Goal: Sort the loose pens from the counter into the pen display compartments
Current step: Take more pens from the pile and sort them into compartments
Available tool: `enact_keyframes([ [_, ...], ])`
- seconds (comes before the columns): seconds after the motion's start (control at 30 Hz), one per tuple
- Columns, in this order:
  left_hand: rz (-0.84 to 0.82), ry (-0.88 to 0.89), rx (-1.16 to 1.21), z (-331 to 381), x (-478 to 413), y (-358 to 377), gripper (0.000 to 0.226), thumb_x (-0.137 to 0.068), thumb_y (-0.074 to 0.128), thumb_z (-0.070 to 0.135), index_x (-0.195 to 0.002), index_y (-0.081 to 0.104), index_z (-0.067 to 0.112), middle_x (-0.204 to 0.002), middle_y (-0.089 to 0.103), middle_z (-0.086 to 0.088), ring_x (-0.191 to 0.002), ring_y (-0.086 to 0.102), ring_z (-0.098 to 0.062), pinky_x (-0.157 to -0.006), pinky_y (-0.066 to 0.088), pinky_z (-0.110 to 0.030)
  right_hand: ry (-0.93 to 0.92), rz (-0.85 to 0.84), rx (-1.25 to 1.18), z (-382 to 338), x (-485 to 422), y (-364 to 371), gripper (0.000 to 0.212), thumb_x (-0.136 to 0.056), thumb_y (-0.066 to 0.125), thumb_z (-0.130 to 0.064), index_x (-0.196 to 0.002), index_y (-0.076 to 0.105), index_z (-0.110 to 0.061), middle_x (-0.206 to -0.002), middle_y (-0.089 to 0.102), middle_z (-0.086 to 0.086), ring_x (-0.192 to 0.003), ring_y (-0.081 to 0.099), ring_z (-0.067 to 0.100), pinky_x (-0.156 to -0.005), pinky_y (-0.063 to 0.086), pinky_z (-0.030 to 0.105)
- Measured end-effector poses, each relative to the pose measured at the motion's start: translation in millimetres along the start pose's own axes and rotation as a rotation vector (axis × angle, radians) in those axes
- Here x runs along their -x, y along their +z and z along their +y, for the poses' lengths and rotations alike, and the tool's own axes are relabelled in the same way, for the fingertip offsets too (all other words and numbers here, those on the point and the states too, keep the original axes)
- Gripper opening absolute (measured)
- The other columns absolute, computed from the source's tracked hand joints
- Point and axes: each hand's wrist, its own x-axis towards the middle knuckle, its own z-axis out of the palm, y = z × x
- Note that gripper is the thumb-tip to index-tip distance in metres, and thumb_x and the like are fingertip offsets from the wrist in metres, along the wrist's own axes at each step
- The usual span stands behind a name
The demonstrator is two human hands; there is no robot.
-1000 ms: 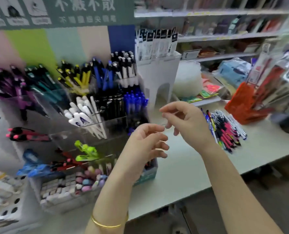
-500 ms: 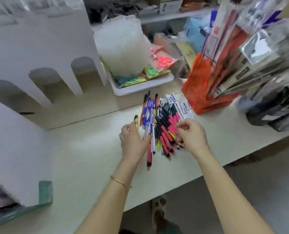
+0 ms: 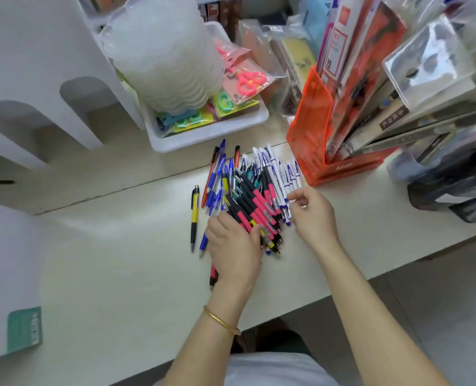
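Note:
A pile of loose pens [image 3: 255,188] lies on the pale counter [image 3: 125,246]: pink-and-black, blue, white-and-blue, red and yellow ones. My left hand [image 3: 232,247] lies on the pile's near side, thumb curled over a bunch of pink-and-black pens [image 3: 259,207]; one pink pen end [image 3: 213,275] sticks out below the palm. My right hand [image 3: 313,215] is at the pile's right edge, fingertips pinching the lower end of a white-and-blue pen [image 3: 280,181]. A yellow-and-black pen [image 3: 194,215] lies apart on the left. Only the pen display's white side wall [image 3: 5,274] shows, lower left.
An orange file holder [image 3: 314,129] full of packaged goods stands just right of the pile. A white tray [image 3: 211,132] with scissor packs and a stack of translucent containers sits behind it. A white arched stand [image 3: 36,65] fills the back left. The counter's front edge runs below my wrists.
The view swung from the pen display down to the pile. Both hands came down onto the pens; the left hand shifted from the blue pens onto the pink-and-black ones.

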Motion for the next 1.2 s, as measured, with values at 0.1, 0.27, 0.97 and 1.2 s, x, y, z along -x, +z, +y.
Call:
enact_keyframes([
  [0.1, 0.048, 0.009, 0.013, 4.3, -1.1, 4.7, 0.062, -0.082, 0.074, 0.034, -0.124, 0.049, -0.004, -0.116, 0.05, -0.024, -0.1, 0.051, -0.037, -0.081, 0.05, -0.042, -0.04, -0.044, 0.013, -7.1, -8.5, 2.5, 0.023, -0.086, 0.049, -0.001, -0.094, 0.061, -0.019, -0.082, 0.057, -0.004, -0.079, 0.058, 0.022, -0.07, 0.04, 0.027],
  [0.27, 0.1, -0.067, 0.04, 17.6, -9.6, 9.0, 0.063, -0.092, 0.06, 0.038, -0.142, 0.037, 0.007, -0.129, 0.041, -0.019, -0.114, 0.039, -0.031, -0.09, 0.035, -0.032, -0.053, -0.153, 0.018, -3.4, -22.0, 2.4, 0.022, -0.086, 0.049, -0.001, -0.095, 0.057, -0.02, -0.076, 0.053, -0.005, -0.075, 0.056, 0.022, -0.066, 0.04, 0.028],
  [0.97, -0.148, -0.02, 0.099, 12.7, -62.3, 4.5, 0.071, -0.077, 0.074, 0.049, -0.129, 0.043, 0.011, -0.131, 0.038, -0.009, -0.12, 0.032, -0.026, -0.097, 0.031, -0.032, -0.121, -0.224, -0.03, 1.4, -39.8, 4.6, 0.019, -0.088, 0.048, -0.004, -0.097, 0.053, -0.02, -0.074, 0.052, -0.001, -0.069, 0.052, 0.019, -0.066, 0.042, 0.03],
  [1.2, -0.019, -0.032, 0.0, 25.7, -56.4, 11.7, 0.066, -0.079, 0.065, 0.051, -0.125, 0.043, 0.007, -0.126, 0.043, -0.01, -0.116, 0.038, -0.028, -0.095, 0.032, -0.035, -0.129, -0.195, 0.017, -1.8, -38.0, 7.3, 0.02, -0.087, 0.05, -0.005, -0.102, 0.057, -0.017, -0.08, 0.054, -0.001, -0.076, 0.051, 0.017, -0.067, 0.038, 0.03],
])
